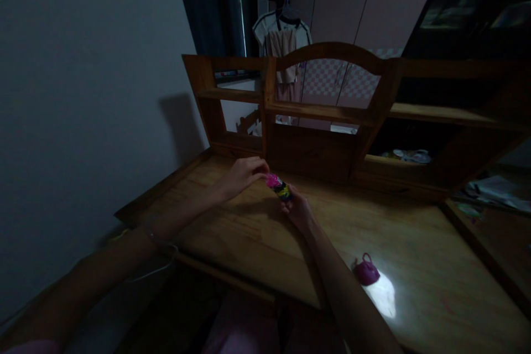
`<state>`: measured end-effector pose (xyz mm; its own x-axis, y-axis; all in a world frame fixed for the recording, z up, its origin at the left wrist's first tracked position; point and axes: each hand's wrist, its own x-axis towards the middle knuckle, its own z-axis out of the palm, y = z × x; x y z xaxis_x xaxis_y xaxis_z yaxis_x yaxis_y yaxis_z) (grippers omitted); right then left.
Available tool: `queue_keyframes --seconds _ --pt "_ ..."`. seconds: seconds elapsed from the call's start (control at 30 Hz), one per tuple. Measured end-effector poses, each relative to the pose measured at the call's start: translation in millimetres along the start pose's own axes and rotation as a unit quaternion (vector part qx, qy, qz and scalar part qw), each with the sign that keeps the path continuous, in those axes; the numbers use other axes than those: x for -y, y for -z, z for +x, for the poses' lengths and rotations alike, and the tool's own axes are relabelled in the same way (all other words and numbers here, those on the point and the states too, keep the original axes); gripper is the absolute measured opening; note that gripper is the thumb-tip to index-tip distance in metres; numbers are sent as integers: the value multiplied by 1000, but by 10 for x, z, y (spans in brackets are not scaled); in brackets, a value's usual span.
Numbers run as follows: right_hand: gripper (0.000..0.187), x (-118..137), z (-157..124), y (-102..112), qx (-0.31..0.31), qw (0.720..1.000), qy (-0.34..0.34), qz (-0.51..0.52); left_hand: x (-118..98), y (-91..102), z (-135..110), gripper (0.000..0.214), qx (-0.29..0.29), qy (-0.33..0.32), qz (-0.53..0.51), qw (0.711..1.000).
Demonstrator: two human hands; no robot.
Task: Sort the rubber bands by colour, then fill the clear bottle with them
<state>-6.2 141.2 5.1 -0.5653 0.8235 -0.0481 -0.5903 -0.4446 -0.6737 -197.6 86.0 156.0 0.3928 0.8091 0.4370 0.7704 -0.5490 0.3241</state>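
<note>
Above the wooden desktop [244,232], my right hand [297,210] is wrapped round the lower end of a small tube-shaped package [280,187]. The package is black and yellow with a shiny pink top end, and it tilts up to the left. My left hand [249,170] comes in from the left, its fingertips pinched together at the pink end. What lies between those fingertips is too small to make out. Nearer me on the right, a small purple lamp-like object [366,271] with a loop on top lies on the desk and throws a bright patch of light.
A wooden shelf unit [319,113] rises along the back of the desk. A white wall [103,94] stands on the left. A white cable [155,271] hangs by the front edge below my left forearm. Papers and clutter [495,191] lie at the far right.
</note>
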Motion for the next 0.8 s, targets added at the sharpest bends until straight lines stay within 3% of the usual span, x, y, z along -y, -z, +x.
queue_keyframes --seconds 0.23,0.37,0.5,0.7,0.8 --pt "27 -7 -5 -16 -3 1000 2 19 -28 106 33 15 16 39 -57 997" --pt "27 -9 -3 -12 -11 999 13 29 -8 158 31 22 35 15 -87 995" --pt "28 -10 -12 -32 -8 999 18 28 44 166 42 20 17 13 -73 997" --pt "23 -9 -24 -63 -12 999 24 20 -18 129 71 14 -25 101 -64 993" --pt "26 0 -32 -68 -14 1000 19 18 -24 112 69 12 -9 81 -23 996"
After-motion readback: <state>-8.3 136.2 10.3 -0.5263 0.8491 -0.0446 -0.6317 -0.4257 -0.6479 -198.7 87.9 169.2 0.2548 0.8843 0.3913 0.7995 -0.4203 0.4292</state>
